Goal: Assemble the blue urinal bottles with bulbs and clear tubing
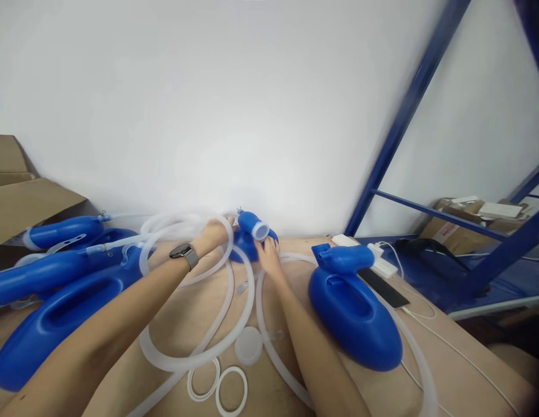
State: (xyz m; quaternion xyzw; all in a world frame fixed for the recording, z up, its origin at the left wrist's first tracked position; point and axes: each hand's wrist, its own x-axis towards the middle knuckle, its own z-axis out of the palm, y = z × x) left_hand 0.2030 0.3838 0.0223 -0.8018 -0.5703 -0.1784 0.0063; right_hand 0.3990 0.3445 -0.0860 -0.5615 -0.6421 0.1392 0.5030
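A white wall (252,104) rises behind a wooden table (269,399) where a person works with both arms stretched toward the far side. A blue metal frame (408,116) stands at right, an open cardboard box (35,202) at far left. One large blue bottle (26,353) lies near left, close to other blue parts (47,272); another, the right-hand bottle (360,330), has a blue neck piece (345,259) across its far end. Pale tubing (186,364) loops over the centre, around the left forearm. At far centre, against the wall side, sits the bottle in hand (244,248), its blue top (249,222) turning a whitish mouth (260,231) toward the near right. The left hand (217,231), a watch (182,252) at its wrist, reaches its left side, fingers partly hidden, so the grip cannot be told; the right hand (268,252) touches it just below the mouth, fingers bent, whether pinching is unclear. Near centre lie a round whitish disc (249,346) and two white rings (219,394), just beside each other
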